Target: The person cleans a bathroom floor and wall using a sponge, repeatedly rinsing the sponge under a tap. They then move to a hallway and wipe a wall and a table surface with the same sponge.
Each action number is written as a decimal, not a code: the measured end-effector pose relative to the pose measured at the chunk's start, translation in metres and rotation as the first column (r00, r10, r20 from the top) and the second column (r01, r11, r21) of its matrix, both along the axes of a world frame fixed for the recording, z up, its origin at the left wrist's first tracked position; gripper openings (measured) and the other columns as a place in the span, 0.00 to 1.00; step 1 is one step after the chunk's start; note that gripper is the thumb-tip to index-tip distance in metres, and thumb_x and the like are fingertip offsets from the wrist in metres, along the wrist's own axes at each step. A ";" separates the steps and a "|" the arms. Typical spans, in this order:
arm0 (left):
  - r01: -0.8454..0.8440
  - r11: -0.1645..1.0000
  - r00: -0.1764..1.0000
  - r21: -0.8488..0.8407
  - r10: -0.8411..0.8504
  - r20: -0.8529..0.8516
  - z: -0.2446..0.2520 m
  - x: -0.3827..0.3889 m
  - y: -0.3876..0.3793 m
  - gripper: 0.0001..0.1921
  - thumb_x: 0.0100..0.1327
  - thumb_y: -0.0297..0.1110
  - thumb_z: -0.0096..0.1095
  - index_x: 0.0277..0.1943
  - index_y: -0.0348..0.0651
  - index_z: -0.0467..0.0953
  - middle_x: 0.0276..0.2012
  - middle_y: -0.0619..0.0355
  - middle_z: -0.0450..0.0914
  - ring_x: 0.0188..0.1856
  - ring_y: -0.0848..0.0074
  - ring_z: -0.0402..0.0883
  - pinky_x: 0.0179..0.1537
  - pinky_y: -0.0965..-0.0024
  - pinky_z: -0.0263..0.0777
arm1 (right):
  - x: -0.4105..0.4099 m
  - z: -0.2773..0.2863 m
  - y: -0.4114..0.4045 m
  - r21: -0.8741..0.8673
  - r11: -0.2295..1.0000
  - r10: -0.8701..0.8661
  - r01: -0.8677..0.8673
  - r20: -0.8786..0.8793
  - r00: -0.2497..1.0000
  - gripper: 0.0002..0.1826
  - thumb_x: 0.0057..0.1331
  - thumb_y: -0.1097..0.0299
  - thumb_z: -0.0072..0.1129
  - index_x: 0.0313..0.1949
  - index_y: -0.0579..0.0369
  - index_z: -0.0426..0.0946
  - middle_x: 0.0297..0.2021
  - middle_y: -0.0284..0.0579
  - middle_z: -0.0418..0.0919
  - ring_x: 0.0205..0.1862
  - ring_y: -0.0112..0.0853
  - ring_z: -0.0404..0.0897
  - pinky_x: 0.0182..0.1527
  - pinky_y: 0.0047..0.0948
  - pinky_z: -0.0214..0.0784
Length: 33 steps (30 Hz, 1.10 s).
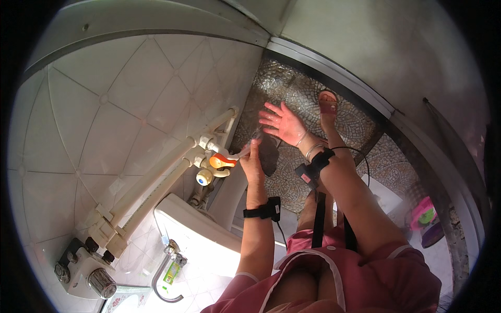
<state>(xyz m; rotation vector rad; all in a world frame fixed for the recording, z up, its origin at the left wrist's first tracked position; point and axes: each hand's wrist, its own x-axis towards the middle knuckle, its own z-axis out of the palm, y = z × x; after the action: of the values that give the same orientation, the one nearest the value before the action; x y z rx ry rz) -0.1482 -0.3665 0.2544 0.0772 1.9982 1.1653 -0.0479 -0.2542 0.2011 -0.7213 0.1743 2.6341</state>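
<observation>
My left hand (253, 158) is curled, thumb up, around what looks like a short clear tube (247, 149) at the end of a white wall tap (220, 150). Its far end is blurred, and my fingers partly hide it. The tap has an orange lever handle (221, 160). Just beyond, my right hand (285, 123) is held palm up with its fingers spread. Its skin looks wet, and nothing is in it. Thin bangles (312, 149) circle the right wrist. Black straps with small devices are on both forearms.
Beige pipes (164, 172) run along the tiled wall to a second, cream tap (205, 177). A white washbasin (195, 223) juts out at lower left beside a curved metal spout (156, 277). Wet pebble-patterned floor (301, 84) lies below, with a sandalled foot (328, 103) on it.
</observation>
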 end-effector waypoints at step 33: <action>0.173 0.984 0.921 -0.044 -0.178 -0.348 0.004 0.001 0.004 0.11 0.54 0.34 0.62 0.31 0.32 0.75 0.30 0.59 0.75 0.36 0.78 0.69 0.46 0.76 0.60 | -0.014 0.010 -0.006 -0.037 0.988 -0.151 0.147 -0.129 0.980 0.35 0.58 0.33 0.28 0.62 0.33 0.47 0.62 0.44 0.47 0.63 0.39 0.46 0.61 0.48 0.30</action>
<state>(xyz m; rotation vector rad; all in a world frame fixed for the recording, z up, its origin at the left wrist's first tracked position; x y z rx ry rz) -0.1476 -0.3626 0.2580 0.4800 2.2523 1.0794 -0.0617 -0.2606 0.2106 -0.5220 0.2904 2.5395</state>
